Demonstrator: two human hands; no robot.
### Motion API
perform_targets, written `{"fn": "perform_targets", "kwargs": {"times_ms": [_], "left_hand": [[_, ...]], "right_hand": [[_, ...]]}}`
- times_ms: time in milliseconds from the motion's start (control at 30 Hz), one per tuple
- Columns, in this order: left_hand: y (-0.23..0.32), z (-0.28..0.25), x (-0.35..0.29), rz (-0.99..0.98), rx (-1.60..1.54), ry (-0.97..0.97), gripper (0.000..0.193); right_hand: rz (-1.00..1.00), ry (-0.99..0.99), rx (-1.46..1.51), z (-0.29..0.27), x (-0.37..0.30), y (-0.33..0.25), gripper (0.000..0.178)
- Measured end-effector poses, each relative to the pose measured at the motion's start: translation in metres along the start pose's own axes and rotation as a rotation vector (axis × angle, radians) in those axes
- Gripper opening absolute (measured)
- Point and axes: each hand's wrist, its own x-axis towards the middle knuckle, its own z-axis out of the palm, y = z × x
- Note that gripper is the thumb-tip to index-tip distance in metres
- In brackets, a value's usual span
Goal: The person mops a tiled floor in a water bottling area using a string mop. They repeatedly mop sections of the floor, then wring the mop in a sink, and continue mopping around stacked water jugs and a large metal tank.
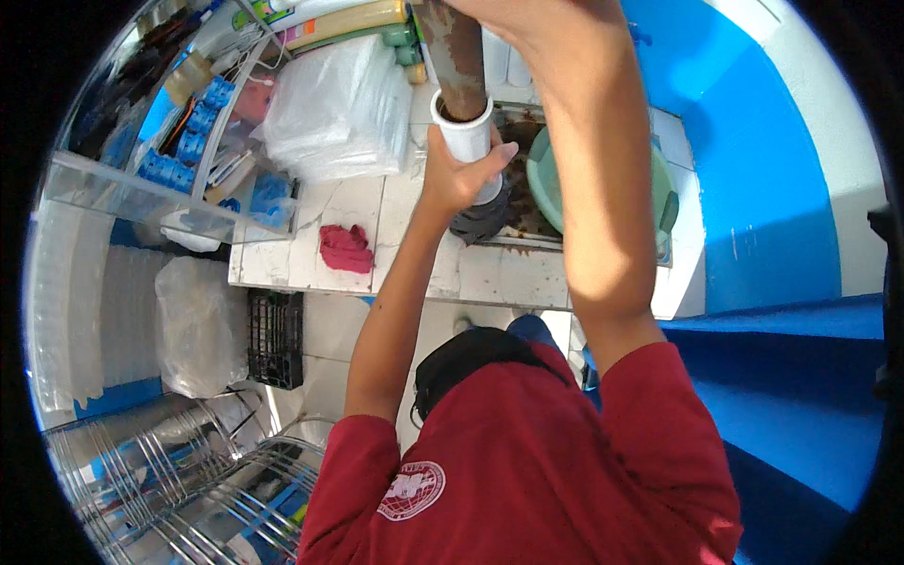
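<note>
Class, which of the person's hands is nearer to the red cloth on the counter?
Left. The left hand grips the white cylinder, beyond and right of the red cloth; the right hand is farther off, at the picture's top edge by the brown tube.

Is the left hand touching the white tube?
Touching: the head view shows the left hand wrapped around the white tube, its thumb across the front.

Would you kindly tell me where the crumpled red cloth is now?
In the head view, the red cloth lies on the white-tiled counter, left of the left hand, near the counter's front edge.
</note>
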Motion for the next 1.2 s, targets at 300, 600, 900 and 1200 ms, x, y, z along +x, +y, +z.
{"fn": "perform_targets", "kwargs": {"times_ms": [300,600,900,1200], "left_hand": [[0.038,-0.006,0.002,-0.011,0.02,-0.058,0.021],[0.123,0.039,-0.036,0.062,0.46,0.161,0.017],[0.192,0.079,-0.101,-0.01,0.87,0.565,0.032],[0.156,0.106,-0.246,-0.17,1.165,0.951,0.023]], "right_hand": [[0.477,0.028,0.046,0.006,0.035,-0.039,0.014],[0.356,-0.112,0.108,-0.018,0.011,-0.066,0.017],[0.363,-0.234,0.448,-0.051,-0.012,-0.1,0.02],[0.367,-0.27,0.905,-0.06,-0.026,-0.13,0.024]]}}
